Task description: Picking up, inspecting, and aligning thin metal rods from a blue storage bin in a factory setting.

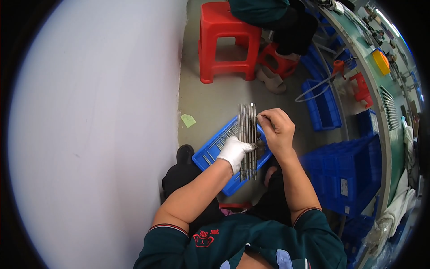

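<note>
My left hand [234, 153], in a white glove with dark fingers, is wrapped round a bundle of thin metal rods [247, 130]. The rods stand side by side in a flat row, running away from me. At the far right edge of the bundle, my bare right hand [278, 129] has its thumb and fingertips pinched together. What lies between those fingertips is too small to make out. Below the bundle, a blue plastic tray [232, 187] rests at a slant between my legs, with more metal rods [219, 144] lying in it.
A white wall [98, 134] rises close on the left. Ahead is a red stool [228, 27] and a seated person [268, 18]. On the right runs a green-topped workbench [392, 148] with blue bins [345, 172] underneath. Yellow-green paper [188, 120] lies on the floor.
</note>
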